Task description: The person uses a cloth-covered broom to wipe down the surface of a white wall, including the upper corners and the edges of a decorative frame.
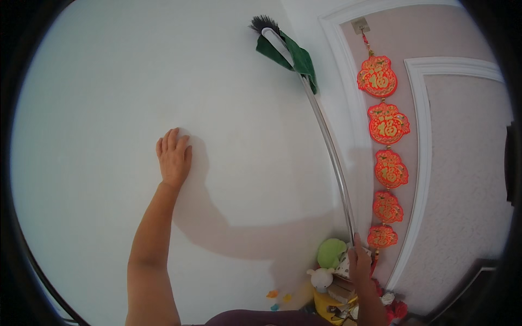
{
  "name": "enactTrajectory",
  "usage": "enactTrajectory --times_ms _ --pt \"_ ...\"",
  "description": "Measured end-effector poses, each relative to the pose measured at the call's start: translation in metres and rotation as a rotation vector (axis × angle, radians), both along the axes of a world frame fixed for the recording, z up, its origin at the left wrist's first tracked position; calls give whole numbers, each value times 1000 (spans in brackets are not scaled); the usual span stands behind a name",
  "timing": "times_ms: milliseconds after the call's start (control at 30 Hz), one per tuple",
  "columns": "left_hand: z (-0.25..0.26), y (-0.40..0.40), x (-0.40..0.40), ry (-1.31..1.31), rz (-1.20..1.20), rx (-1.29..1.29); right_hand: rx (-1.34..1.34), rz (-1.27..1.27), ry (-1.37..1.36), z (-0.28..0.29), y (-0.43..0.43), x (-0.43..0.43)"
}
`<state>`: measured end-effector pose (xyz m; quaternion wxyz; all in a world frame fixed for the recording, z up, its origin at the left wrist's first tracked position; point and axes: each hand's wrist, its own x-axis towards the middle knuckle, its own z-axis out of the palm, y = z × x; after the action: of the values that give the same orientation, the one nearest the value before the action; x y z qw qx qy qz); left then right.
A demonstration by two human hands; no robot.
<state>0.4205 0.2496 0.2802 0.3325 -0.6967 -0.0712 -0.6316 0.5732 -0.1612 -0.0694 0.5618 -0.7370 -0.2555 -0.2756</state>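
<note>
My left hand [173, 161] reaches up at the white wall [102, 122], palm towards it, fingers slightly bent and holding nothing. My right hand [360, 263], low on the right, grips the lower end of a long metal pole [329, 140]. The pole slants up and to the left to a broom head with black bristles [263, 24] and a pale frame [277, 42]. Around the frame hangs a dark green cloth [302, 57], its ends loose. The broom head is at the upper wall near the corner; whether it touches the wall I cannot tell.
Right of the pole hangs a string of red and gold ornaments [388, 124] inside white moulding [420, 106]. Below, by my right hand, are a green plush item [331, 252], a white toy [321, 279], a yellow container [324, 305] and red artificial flowers [399, 309]. Small coloured stickers [272, 294] dot the lower wall.
</note>
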Motion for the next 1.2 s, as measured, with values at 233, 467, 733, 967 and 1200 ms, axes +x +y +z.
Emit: enactTrajectory --times_ms 233,467,733,967,1200 --pt "2 -3 6 -25 24 -25 -30 29 -78 54 -14 46" --pt "6 -6 1 -10 -15 -59 -53 -41 -124 139 -21 76" --pt "5 -4 2 -14 -52 -21 1 -26 -322 278 -16 125" --pt "5 -4 0 -26 -40 -34 14 58 -267 418 4 129" --pt "3 -4 0 -7 -48 -25 76 111 -184 519 28 129"
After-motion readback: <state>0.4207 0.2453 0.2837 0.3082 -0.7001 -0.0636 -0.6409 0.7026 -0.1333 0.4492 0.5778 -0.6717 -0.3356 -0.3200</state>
